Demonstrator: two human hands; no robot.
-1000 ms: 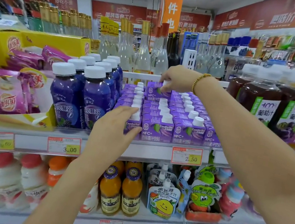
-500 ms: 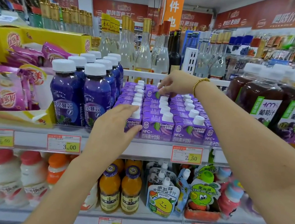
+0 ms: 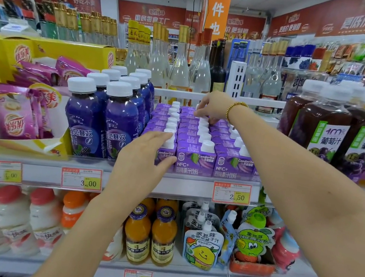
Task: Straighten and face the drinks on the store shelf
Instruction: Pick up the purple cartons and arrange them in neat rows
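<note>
Juice cartons (image 3: 197,161) under left hand (image 3: 141,163), right hand (image 3: 213,106).

Purple cartons (image 3: 194,159): three rows in view, white caps, front labels facing out at the shelf (image 3: 39,162) lip.
Left hand (image 3: 147,156): fingers straight against the front carton of the leftmost row, thumb on its face.
Right hand (image 3: 213,107): at the back of the middle row, fingertips bent down at a cap (pinching or just touching, cannot tell); bracelet (image 3: 236,106) on the wrist.
Neighbours: purple bottles (image 3: 88,120) just left, dark juice bottles (image 3: 319,137) to the right.
Price tag (image 3: 231,193): 2.50, below the cartons.
</note>
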